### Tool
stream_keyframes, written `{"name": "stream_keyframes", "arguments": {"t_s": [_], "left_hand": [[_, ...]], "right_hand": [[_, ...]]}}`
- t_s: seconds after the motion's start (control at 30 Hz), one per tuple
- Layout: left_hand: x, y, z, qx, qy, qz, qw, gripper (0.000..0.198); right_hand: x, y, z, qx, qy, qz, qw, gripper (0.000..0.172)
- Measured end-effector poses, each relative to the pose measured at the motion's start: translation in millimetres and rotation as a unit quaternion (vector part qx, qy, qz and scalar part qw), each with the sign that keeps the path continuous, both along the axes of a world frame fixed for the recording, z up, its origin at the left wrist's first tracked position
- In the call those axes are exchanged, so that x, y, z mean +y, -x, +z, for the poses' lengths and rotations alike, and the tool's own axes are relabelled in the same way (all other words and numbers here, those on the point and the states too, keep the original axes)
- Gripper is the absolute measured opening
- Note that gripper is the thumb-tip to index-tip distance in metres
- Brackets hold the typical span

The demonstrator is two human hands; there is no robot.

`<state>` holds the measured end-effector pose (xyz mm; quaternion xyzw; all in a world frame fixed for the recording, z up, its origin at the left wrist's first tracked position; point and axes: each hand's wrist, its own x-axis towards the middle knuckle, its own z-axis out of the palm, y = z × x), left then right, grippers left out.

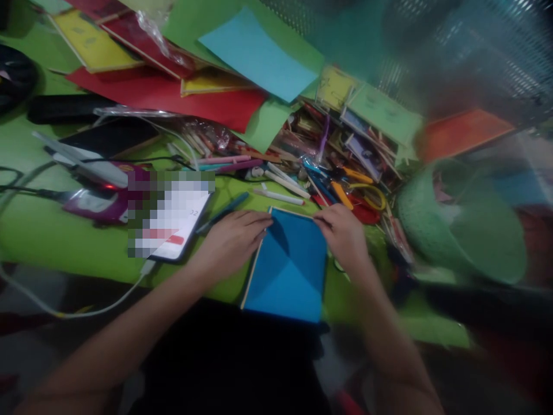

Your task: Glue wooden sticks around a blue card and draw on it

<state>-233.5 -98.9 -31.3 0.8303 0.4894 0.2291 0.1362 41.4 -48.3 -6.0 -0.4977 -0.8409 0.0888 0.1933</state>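
Note:
A blue rectangular card [294,265] lies in front of me on the green table covering, its lower edge near my lap. Thin pale wooden sticks run along its left and top edges. My left hand [233,242] is closed at the upper left corner, fingertips pressed on the stick edging. At the upper right corner, my right hand [343,233] pinches the card's edge between thumb and fingers. A teal pen [224,211] rests beyond my left hand. Just past the card's top edge is a white pen [283,196] with a red tip.
A lit phone [177,225] on a white cable lies left, beside a purple device [103,199]. Orange-handled pliers [341,195] and sticks clutter the back. Coloured sheets, including a light blue paper [259,55], are piled behind. A green bowl [488,230] stands right.

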Motion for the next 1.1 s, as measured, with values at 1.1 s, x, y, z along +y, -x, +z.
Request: {"name": "stream_keyframes", "arguments": {"t_s": [1.1], "left_hand": [[-1.3,-1.4,0.6,-0.006,-0.009,0.005,1.0,0.041]], "right_hand": [[-1.3,4.9,-0.4,-0.039,0.017,-0.006,0.999,0.021]]}}
